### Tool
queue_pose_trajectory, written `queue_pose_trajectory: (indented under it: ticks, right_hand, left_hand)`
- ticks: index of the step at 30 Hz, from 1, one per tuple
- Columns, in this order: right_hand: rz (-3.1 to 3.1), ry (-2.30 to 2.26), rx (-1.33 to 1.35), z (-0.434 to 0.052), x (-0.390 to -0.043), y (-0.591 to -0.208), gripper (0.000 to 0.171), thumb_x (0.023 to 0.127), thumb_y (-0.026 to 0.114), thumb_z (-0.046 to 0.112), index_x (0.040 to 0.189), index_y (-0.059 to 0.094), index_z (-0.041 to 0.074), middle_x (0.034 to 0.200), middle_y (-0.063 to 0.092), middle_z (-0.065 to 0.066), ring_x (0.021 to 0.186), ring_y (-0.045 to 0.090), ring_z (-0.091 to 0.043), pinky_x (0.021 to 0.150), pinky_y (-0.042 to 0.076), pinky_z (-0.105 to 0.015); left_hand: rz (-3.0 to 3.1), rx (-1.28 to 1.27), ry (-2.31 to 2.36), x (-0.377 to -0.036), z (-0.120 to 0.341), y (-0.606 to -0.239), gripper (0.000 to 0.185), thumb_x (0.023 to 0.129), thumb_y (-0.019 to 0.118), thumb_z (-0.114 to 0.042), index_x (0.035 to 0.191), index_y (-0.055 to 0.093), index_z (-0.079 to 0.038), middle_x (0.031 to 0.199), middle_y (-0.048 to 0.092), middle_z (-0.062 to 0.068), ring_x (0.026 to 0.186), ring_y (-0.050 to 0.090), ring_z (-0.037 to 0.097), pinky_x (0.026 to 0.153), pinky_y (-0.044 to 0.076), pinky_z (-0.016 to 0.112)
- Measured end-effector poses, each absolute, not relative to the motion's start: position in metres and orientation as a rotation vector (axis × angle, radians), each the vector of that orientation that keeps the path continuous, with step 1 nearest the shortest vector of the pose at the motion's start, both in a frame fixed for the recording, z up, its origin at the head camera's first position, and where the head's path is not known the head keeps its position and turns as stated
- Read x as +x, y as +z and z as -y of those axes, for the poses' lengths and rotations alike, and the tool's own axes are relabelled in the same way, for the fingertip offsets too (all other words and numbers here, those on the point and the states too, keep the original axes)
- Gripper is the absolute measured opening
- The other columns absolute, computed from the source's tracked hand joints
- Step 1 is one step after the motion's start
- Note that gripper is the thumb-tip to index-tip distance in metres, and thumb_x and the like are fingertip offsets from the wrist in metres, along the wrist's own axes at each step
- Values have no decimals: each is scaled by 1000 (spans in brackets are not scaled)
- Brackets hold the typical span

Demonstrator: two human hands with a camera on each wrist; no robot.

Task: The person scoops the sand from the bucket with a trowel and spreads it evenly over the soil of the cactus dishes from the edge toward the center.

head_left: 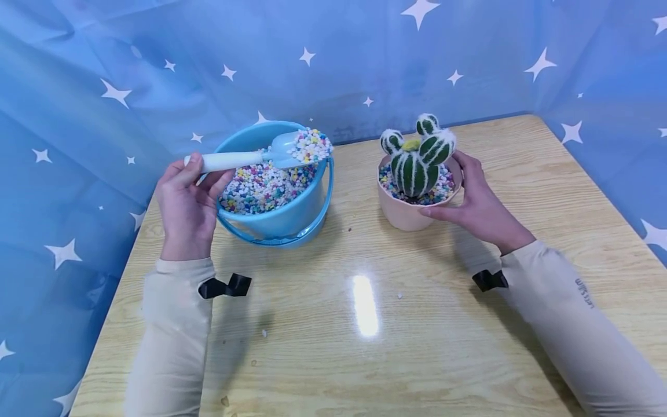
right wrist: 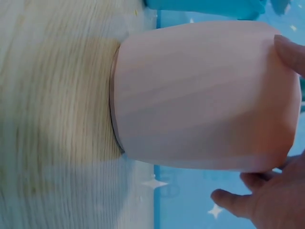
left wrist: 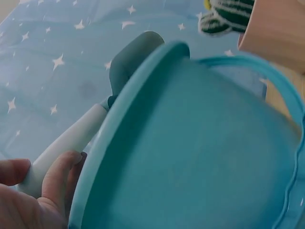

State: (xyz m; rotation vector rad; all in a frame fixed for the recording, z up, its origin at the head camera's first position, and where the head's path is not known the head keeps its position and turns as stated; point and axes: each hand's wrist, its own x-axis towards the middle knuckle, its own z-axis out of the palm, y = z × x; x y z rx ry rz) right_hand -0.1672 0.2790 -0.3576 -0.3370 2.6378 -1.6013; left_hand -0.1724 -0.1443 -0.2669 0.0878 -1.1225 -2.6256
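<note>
So the little blue scoop [head_left: 283, 152] is loaded with a heap of coloured pebbles [head_left: 311, 145] and sits level right over the back rim of the blue bucket [head_left: 281, 223], blade pointing toward the pot side. The left hand [head_left: 186, 202] is grasping it by the white handle [head_left: 231, 160], thumb on top and fingers curled underneath; in the left wrist view you can see the fingers [left wrist: 59, 179] wrapped on that handle [left wrist: 66, 143] with the bucket wall [left wrist: 200, 143] filling most of the shot.

The bucket itself is pretty full of the same rainbow gravel [head_left: 260, 188], and its carry handle [head_left: 292, 234] is folded down around the front.

Off to the right, apart from the bucket, there's a pink pot [head_left: 409, 214] with a fuzzy green-and-white cactus [head_left: 417, 159] standing upright in it, with a layer of pebbles around its base. The right hand [head_left: 476, 200] is cupped round the pot's far side, thumb along the front near the rim and fingers curled behind it, so it's holding the pot steady on the table. The right wrist view shows the pot wall [right wrist: 200, 95] up close with a fingertip [right wrist: 290, 52] pressed on it.

Everything sits on a light wooden table [head_left: 391, 347], with a few stray pebbles [head_left: 264, 333] scattered on it. Behind it hangs a blue cloth with white stars [head_left: 365, 52].
</note>
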Motion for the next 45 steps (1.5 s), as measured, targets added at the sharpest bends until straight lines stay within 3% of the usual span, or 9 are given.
queue_pose_trajectory:
  ticks: [17,31,45]
  right_hand:
    - [-2665,-1549,-302,-279,-168,-358,118,77,87,24,157,1,19,155,7,-13,142,12,-38,115,15,-64]
    - [-2681,-1511,-295,-276,-168,-357,119,79,86,28,157,-4,18,158,1,-13,143,8,-39,114,15,-66]
    - [-2706,-1486,-304,-277,-165,-356,119,79,86,31,157,-3,17,158,2,-13,143,8,-39,114,16,-66]
  left_hand:
    - [1342,4,-2623,-182,100,-258,17,97,60,-3,93,48,7,105,53,22,77,71,32,82,57,42]
    - [1506,113,-2607,-191,81,-261,14,98,61,-4,98,49,5,115,53,23,74,69,31,74,61,39]
    - [1728,78,-2503,-193,64,-263,17,98,62,-9,106,52,2,109,59,22,90,69,32,81,60,38]
